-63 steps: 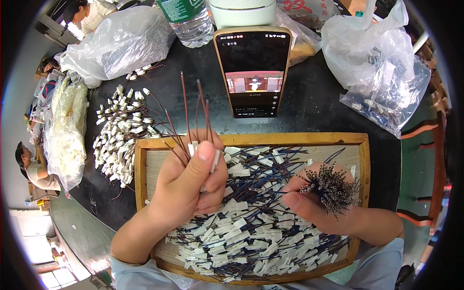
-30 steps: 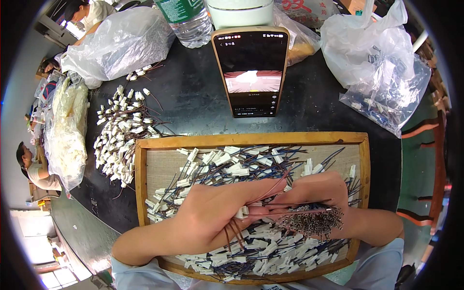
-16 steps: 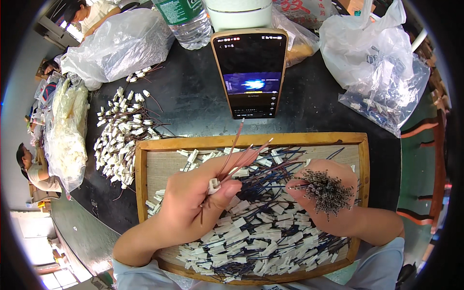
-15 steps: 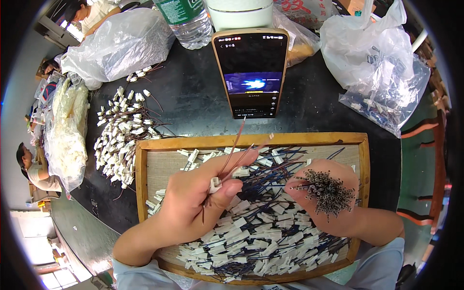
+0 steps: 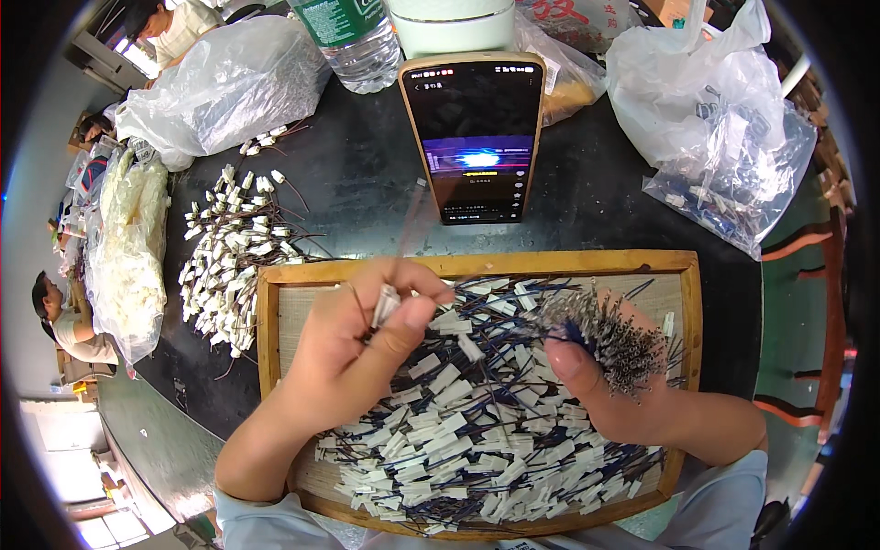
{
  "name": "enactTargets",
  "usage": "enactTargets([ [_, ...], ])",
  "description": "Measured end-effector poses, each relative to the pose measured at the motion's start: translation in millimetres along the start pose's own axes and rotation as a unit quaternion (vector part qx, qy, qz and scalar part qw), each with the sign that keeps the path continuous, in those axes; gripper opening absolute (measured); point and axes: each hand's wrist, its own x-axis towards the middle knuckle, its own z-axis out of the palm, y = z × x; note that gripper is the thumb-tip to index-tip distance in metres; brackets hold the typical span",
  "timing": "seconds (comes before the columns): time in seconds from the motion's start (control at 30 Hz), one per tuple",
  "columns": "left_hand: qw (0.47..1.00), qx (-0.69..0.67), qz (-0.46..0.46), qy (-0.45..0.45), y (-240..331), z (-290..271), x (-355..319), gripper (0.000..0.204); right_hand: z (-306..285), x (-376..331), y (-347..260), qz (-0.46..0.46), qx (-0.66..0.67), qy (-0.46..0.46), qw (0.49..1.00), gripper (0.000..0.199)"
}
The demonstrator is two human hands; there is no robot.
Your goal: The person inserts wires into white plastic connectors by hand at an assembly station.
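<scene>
My left hand [image 5: 353, 344] is closed in a pinch above the left part of a wooden-framed tray [image 5: 477, 263]. Between its fingers is a small white plastic connector [image 5: 385, 305], with thin reddish-brown wires, blurred, rising from it toward the phone. My right hand [image 5: 600, 385] is wrapped round a thick bundle of dark wires [image 5: 612, 344], whose many metal-tipped ends fan out over the fingers. Below and between the hands lies a heap of white connectors [image 5: 449, 426] on dark blue wires, filling the tray. One blurred connector [image 5: 470, 347] shows just right of my left hand.
A phone [image 5: 475, 137] stands behind the tray, near a water bottle [image 5: 353, 41] and a white container [image 5: 454, 26]. A pile of white connectors [image 5: 229, 261] with brown wires lies left. Plastic bags [image 5: 229, 87] stand along the table's far side. Other people sit at the left.
My left hand has turned and drawn slightly left; a second connector that showed at its fingertips is no longer there. The bundle in my right hand has tilted, its ends fanning wider.
</scene>
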Motion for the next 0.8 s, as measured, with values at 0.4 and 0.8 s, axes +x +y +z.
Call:
enactTargets([
  [0.4, 0.945, 0.265, 0.146, -0.126, 9, 15, 1, 0.04, -10, 0, 14, -0.135, -0.033, -0.124, 0.982, 0.033],
  [0.8, 0.979, 0.171, 0.055, -0.093, 6, 13, -5, 0.063, -12, -2, 0, -0.207, -0.115, -0.057, 0.97, 0.026],
])
